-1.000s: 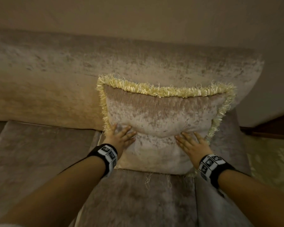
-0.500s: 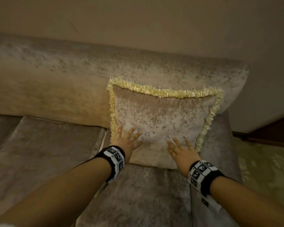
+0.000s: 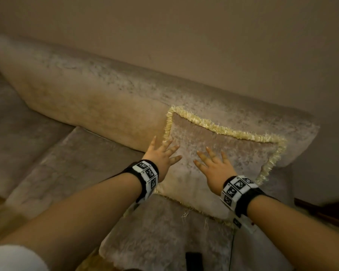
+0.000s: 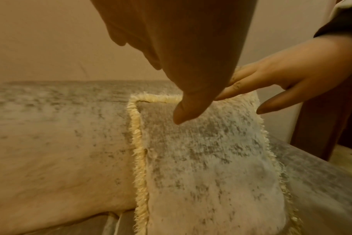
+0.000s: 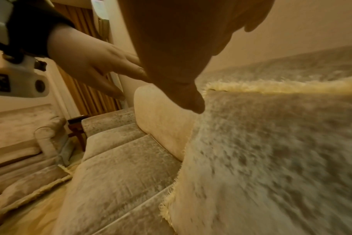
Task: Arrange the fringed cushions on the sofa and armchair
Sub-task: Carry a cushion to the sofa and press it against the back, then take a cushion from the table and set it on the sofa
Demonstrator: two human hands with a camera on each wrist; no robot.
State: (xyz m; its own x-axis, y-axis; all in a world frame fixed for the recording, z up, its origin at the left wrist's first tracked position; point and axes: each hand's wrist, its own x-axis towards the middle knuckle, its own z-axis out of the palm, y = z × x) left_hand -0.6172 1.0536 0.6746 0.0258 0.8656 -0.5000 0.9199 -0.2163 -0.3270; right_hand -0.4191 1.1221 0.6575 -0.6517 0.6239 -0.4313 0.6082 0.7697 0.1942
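A beige velvet cushion (image 3: 237, 153) with a yellow fringe leans upright against the sofa backrest (image 3: 106, 94) at the sofa's right end. My left hand (image 3: 161, 153) is at the cushion's left edge with its fingers spread straight. My right hand (image 3: 211, 163) is over the middle of the cushion's face, fingers also spread. Neither hand grips anything. In the left wrist view my thumb (image 4: 183, 114) is just above the cushion (image 4: 211, 167); I cannot tell if it touches. A second fringed cushion (image 5: 30, 187) lies low beside the armchair (image 5: 20, 127).
The sofa seat (image 3: 76, 163) stretches away to the left. A dark flat object (image 3: 194, 260) lies at the seat's front edge, with a thin cable (image 3: 231, 249) beside it. A wooden side table (image 5: 76, 127) stands between sofa and armchair. The wall is right behind the backrest.
Both hands slid up the cushion's face and closer together, the left one reaching its left edge. My view swung left, so the cushion now sits further right in the picture.
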